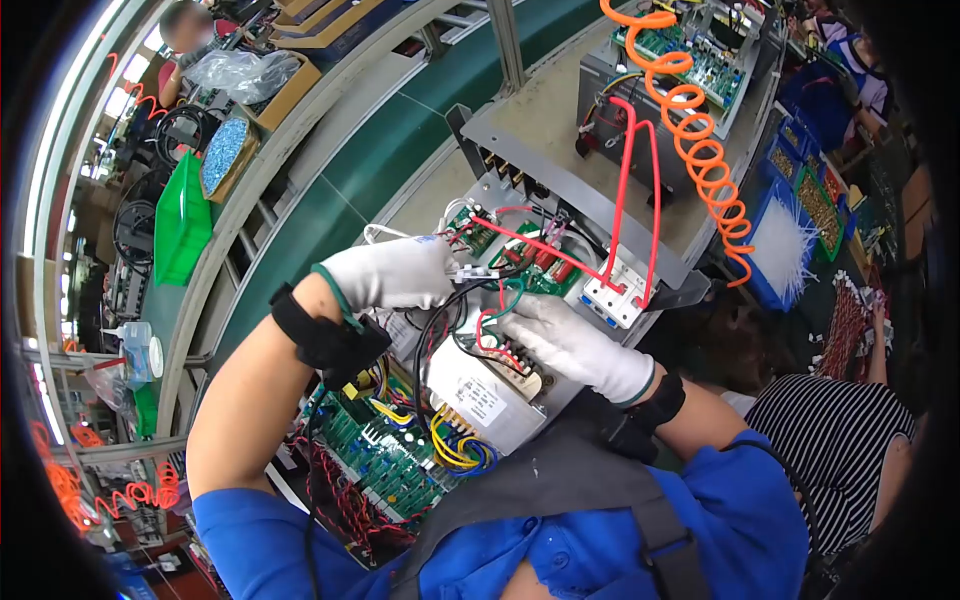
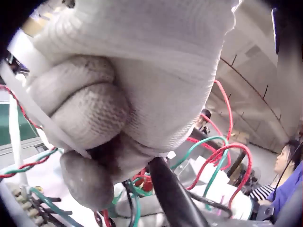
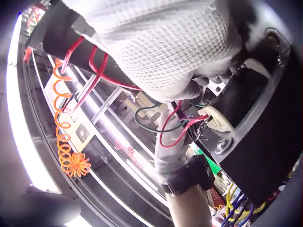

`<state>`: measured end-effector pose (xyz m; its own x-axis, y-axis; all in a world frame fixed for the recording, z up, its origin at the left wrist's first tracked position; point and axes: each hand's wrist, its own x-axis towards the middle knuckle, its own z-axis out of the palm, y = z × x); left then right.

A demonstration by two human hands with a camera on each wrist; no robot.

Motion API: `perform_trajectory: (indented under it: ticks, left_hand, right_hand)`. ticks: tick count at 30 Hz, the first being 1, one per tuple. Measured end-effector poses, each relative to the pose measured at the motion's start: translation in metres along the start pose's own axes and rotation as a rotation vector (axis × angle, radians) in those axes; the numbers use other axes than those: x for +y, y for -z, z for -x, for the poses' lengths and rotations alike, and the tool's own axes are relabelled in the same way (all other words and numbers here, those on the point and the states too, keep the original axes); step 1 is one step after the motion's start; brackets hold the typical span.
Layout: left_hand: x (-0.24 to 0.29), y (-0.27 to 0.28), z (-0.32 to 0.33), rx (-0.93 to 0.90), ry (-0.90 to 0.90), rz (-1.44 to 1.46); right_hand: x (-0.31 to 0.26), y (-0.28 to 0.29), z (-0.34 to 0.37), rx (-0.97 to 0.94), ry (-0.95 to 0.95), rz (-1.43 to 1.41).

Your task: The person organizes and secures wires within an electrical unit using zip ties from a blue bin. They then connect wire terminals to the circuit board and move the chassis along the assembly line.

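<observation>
Blue shirt (image 1: 550, 560) and dark apron (image 1: 560, 495) fill the foreground. Beyond, the white-gloved left hand (image 1: 390, 272) has its grip closed, fingers curled, pinching a thin white strip (image 2: 45, 111) near black wires (image 1: 432, 335). Beside the labelled transformer (image 1: 480, 395) is the gloved right hand (image 1: 580, 345), near a green wire (image 1: 515, 300); whether its grip holds anything, I cannot tell.

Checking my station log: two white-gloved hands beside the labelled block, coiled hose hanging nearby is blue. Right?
No: the coiled hose is orange, not blue; the head view shows it. The rest holds: left hand and right hand, both white-gloved, beside the labelled block.
</observation>
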<state>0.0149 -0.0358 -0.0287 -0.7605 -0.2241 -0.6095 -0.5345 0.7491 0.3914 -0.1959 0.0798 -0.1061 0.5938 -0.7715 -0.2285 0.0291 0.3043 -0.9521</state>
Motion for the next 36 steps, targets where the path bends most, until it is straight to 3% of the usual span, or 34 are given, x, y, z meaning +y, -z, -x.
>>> perform_trajectory:
  ticks: [2, 3, 4, 6, 7, 8, 9, 10, 11, 12, 13, 14, 15, 16, 18, 19, 20, 22, 24, 25, 27, 28, 30, 31, 32, 34, 36]
  left_hand:
    - [-0.017, -0.02, -0.002, 0.148, -0.255, 0.538]
    - [-0.022, -0.027, -0.003, 0.144, -0.253, 0.538]
    - [-0.023, -0.032, -0.003, 0.158, -0.229, 0.482]
    - [-0.02, -0.037, 0.001, 0.173, -0.207, 0.419]
    - [-0.013, -0.039, 0.004, 0.281, -0.183, 0.381]
    - [-0.009, -0.04, 0.007, 0.39, -0.158, 0.345]
    - [-0.012, -0.035, 0.012, 0.337, -0.26, 0.596]
    - [-0.01, -0.033, 0.014, 0.341, -0.264, 0.589]
    - [-0.005, -0.032, 0.017, 0.363, -0.153, 0.632]
    - [0.003, -0.026, 0.02, 0.383, -0.043, 0.672]
    - [0.01, -0.021, 0.022, 0.405, 0.067, 0.71]
    - [0.016, -0.016, 0.023, 0.406, 0.058, 0.703]
    - [0.022, -0.01, 0.024, 0.452, 0.096, 0.805]
    - [0.026, -0.007, 0.023, 0.497, 0.134, 0.909]
    - [0.03, -0.01, 0.02, 0.522, 0.112, 1.041]
    - [0.03, -0.013, 0.019, 0.542, 0.111, 1.123]
    - [0.031, -0.015, 0.018, 0.562, 0.111, 1.205]
    - [0.029, -0.019, 0.022, 0.585, 0.115, 1.223]
    - [0.02, -0.029, 0.025, 0.688, 0.041, 1.506]
    - [0.023, -0.032, 0.029, 0.754, -0.01, 1.562]
    - [0.028, -0.034, 0.033, 0.722, 0.061, 1.476]
    - [0.033, -0.038, 0.032, 0.711, 0.064, 1.458]
    - [0.046, -0.029, 0.032, 0.628, 0.047, 1.42]
    - [0.052, -0.023, 0.036, 0.62, 0.112, 1.337]
    - [0.059, -0.019, 0.038, 0.647, 0.168, 1.202]
    - [0.06, -0.015, 0.038, 0.615, 0.187, 1.185]
    - [0.067, -0.016, 0.031, 0.652, 0.125, 1.265]
  right_hand:
    - [0.008, -0.01, -0.011, 0.012, 0.096, -0.198]
    - [0.019, -0.013, -0.02, 0.088, 0.246, -0.054]
    - [0.032, -0.009, -0.028, 0.087, 0.248, -0.053]
    - [0.047, -0.002, -0.038, 0.113, 0.096, 0.251]
    - [0.023, -0.009, -0.027, 0.139, -0.064, -0.006]
    - [0.004, -0.012, -0.017, 0.142, -0.061, -0.002]
    - [-0.013, -0.013, -0.009, 0.188, -0.037, 0.36]
    - [-0.02, -0.013, -0.004, 0.234, -0.011, 0.721]
    - [-0.003, -0.012, -0.003, 0.331, 0.111, 0.761]
    - [-0.003, -0.013, 0.001, 0.34, 0.114, 0.765]
    - [-0.003, -0.015, 0.005, 0.426, 0.245, 0.64]
    - [-0.003, -0.016, 0.009, 0.508, 0.375, 0.512]
    - [-0.015, -0.022, 0.015, 0.508, 0.182, 0.332]
    - [-0.016, -0.025, 0.014, 0.517, 0.186, 0.336]
    - [-0.019, -0.033, 0.009, 0.59, 0.311, -0.059]
    - [-0.021, -0.031, 0.006, 0.606, 0.375, 0.14]
    - [-0.022, -0.03, 0.0, 0.609, 0.381, 0.137]
    - [-0.023, -0.027, -0.013, 0.637, 0.752, 0.473]
    - [-0.025, -0.017, -0.021, 0.524, 0.726, 0.795]
    - [-0.024, -0.013, -0.024, 0.413, 0.55, 0.639]
    - [-0.023, -0.003, -0.032, 0.21, 0.282, 0.353]
    - [-0.025, 0.0, -0.031, 0.201, 0.356, 0.368]
    - [0.004, 0.001, -0.037, 0.368, 0.685, 0.616]
    - [-0.001, 0.002, -0.031, 0.289, 0.586, 0.524]
    - [0.002, -0.001, -0.035, 0.19, 0.502, 0.214]
    - [-0.022, 0.002, -0.022, 0.157, 0.388, 0.321]
    - [-0.026, -0.005, -0.025, 0.2, 0.28, 0.236]
